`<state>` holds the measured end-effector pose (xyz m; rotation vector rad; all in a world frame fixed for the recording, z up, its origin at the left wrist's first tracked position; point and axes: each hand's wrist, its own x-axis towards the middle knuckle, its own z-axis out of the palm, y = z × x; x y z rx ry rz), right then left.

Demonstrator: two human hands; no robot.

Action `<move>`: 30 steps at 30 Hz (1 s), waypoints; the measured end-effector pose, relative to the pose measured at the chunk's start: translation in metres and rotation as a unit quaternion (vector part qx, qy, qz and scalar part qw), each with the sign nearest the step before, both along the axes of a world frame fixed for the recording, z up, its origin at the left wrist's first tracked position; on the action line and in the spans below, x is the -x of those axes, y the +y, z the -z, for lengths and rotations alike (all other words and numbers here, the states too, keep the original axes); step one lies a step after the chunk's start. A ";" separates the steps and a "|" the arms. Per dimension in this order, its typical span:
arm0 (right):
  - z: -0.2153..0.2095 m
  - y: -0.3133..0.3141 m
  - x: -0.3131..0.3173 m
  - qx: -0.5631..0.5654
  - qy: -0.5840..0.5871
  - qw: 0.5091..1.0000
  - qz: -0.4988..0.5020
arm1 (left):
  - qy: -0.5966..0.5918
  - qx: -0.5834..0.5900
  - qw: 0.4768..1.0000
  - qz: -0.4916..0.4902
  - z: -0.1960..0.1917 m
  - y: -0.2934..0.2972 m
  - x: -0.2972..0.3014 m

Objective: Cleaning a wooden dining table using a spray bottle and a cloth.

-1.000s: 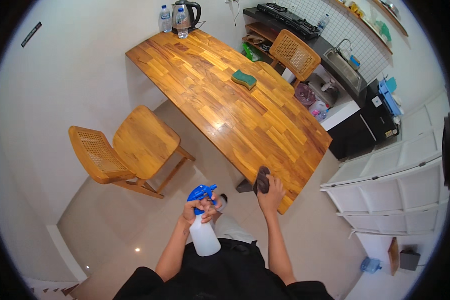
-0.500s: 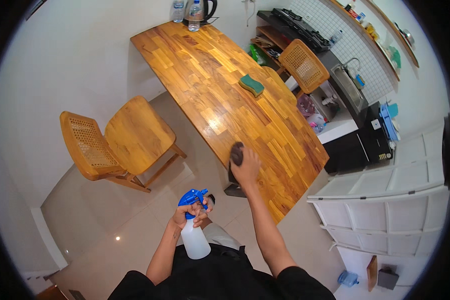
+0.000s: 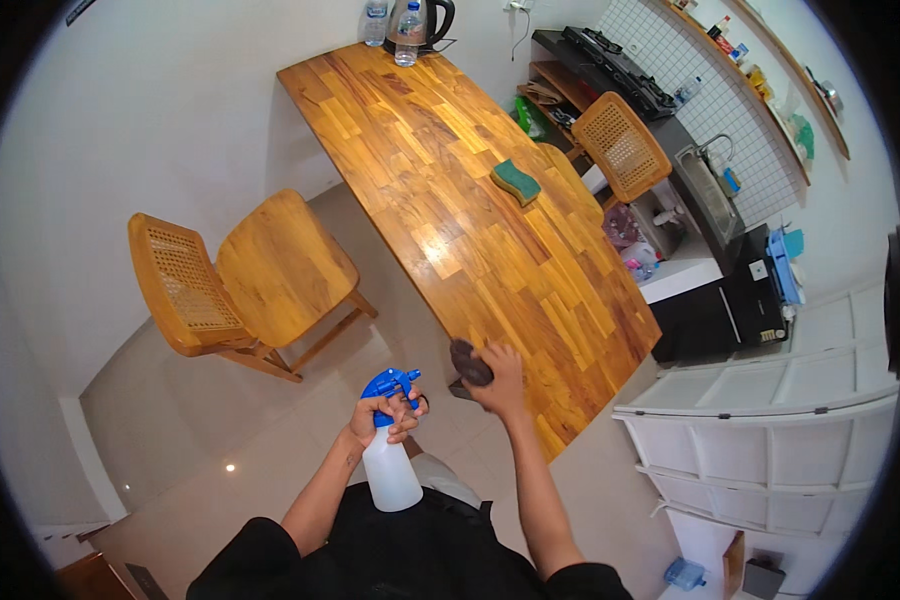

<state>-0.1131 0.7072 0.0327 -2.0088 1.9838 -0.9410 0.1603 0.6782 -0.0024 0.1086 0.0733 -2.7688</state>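
Note:
My left hand (image 3: 386, 412) is wrapped round the neck and trigger of a white spray bottle (image 3: 393, 478) with a blue head, held upright in front of my body. My right hand (image 3: 502, 382) grips a dark brown bunched cloth (image 3: 469, 362) at the near left edge of the wooden table (image 3: 390, 150). Part of the cloth sticks out over that edge; the palm hides the rest. Farther up the tabletop lies a green and yellow sponge (image 3: 516, 182), out of reach of both hands.
A wooden chair (image 3: 285, 255) stands left of the table, and another chair (image 3: 622, 148) is on its far right side. Two water bottles and a black kettle (image 3: 432, 22) sit at the far end. A counter with a stove (image 3: 620, 72) and sink (image 3: 708, 185) runs along the right.
My right hand has drawn the cloth toward me along the table's left edge. My left hand keeps its hold on the spray bottle. The view has shifted slightly.

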 end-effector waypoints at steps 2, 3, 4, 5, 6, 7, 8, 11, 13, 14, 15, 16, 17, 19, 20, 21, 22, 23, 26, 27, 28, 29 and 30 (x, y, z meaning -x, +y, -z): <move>-0.001 0.045 0.003 0.036 0.010 0.999 0.033 | 0.019 -0.023 0.999 0.022 0.003 0.002 0.014; -0.001 0.067 0.006 -0.003 0.006 0.997 0.075 | 0.028 -0.042 0.998 0.039 0.003 0.003 0.018; 0.001 0.078 0.008 -0.041 0.001 0.992 0.116 | 0.030 -0.045 0.998 0.041 0.003 0.006 0.020; 0.000 0.082 0.007 -0.043 0.004 0.992 0.122 | 0.027 -0.034 0.998 0.050 0.001 0.009 0.023; 0.000 0.083 0.005 -0.043 0.023 0.989 0.140 | 0.023 -0.023 0.998 0.057 -0.001 0.011 0.022; 0.000 0.083 0.002 -0.042 0.041 0.986 0.154 | 0.024 -0.024 0.998 0.058 -0.002 0.012 0.018; -0.001 0.080 0.000 -0.043 0.042 0.986 0.156 | 0.024 -0.025 0.998 0.054 -0.004 0.016 0.014; 0.006 0.036 -0.002 -0.039 0.061 0.986 0.153 | 0.017 -0.013 0.999 0.032 -0.007 0.024 -0.005; 0.008 -0.002 -0.007 0.007 0.056 0.989 0.136 | 0.007 -0.001 1.000 0.018 -0.008 0.029 -0.016; 0.005 -0.021 -0.010 0.009 0.056 0.989 0.135 | -0.003 -0.004 1.000 -0.003 -0.007 0.032 -0.021; 0.001 -0.040 -0.014 0.012 0.043 0.990 0.132 | -0.013 -0.008 1.000 -0.022 -0.008 0.034 -0.026; -0.001 -0.050 -0.017 0.015 0.031 0.991 0.132 | -0.015 -0.022 0.999 -0.035 -0.010 0.036 -0.027; 0.000 -0.055 -0.021 0.019 0.031 0.990 0.135 | -0.014 -0.019 0.999 -0.033 -0.011 0.038 -0.028; 0.000 -0.057 -0.021 0.012 0.018 0.991 0.130 | 0.000 -0.005 0.999 -0.035 -0.012 0.041 -0.022; 0.001 -0.051 -0.021 -0.012 0.022 0.992 0.124 | 0.000 -0.004 1.000 -0.030 -0.012 0.042 -0.018; 0.002 -0.040 -0.020 -0.011 0.022 0.991 0.132 | 0.004 -0.004 1.000 -0.016 -0.013 0.042 -0.013; 0.004 -0.025 -0.019 -0.006 0.027 0.991 0.132 | 0.008 -0.005 1.000 -0.003 -0.014 0.044 -0.008; 0.006 -0.008 -0.018 0.000 0.032 0.990 0.134 | 0.009 -0.006 1.000 0.006 -0.014 0.044 -0.001; -0.002 0.065 -0.007 -0.010 0.040 0.985 0.167 | 0.009 -0.005 0.999 0.044 -0.015 0.047 0.018; -0.001 0.093 0.000 -0.026 0.048 0.981 0.187 | 0.009 -0.007 0.998 0.055 -0.016 0.045 0.024; 0.000 0.122 0.008 -0.044 0.056 0.976 0.204 | 0.009 -0.011 0.998 0.064 -0.016 0.046 0.030; 0.001 0.149 0.016 -0.044 0.057 0.974 0.214 | 0.010 -0.012 0.997 0.073 -0.015 0.046 0.036; 0.003 0.176 0.021 -0.042 0.048 0.966 0.252 | 0.022 -0.014 0.997 0.077 -0.012 0.047 0.041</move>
